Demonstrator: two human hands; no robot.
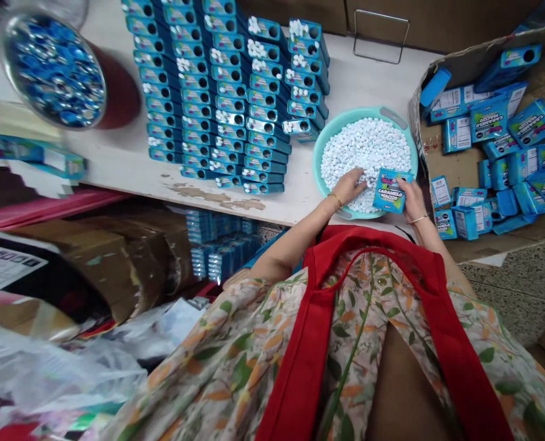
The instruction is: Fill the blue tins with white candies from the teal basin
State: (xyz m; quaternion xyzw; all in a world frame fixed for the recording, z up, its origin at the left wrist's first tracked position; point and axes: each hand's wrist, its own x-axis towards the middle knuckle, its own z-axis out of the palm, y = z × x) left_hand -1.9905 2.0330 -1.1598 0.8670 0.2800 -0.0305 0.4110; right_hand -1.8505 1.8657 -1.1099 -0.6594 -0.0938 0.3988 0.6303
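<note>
A teal basin (319, 158) full of small white candies (368, 144) sits on the table in front of me. My left hand (349, 187) reaches into the candies near the basin's front, its fingers bent and partly sunk among them; whether it grips any is hidden. My right hand (412, 197) holds a blue candy box (388, 191) by its right side, over the basin's front right part. The box's printed front, reading "Caramelo Macizo", faces up toward me. Its opening is not visible.
Rows of blue boxes (230, 92) stand left of the basin, some with candies on top. A cardboard carton (468, 165) of blue boxes is at right. A red container (120, 92) of blue wrapped pieces stands far left. Brown cartons (148, 257) lie below the table (295, 208).
</note>
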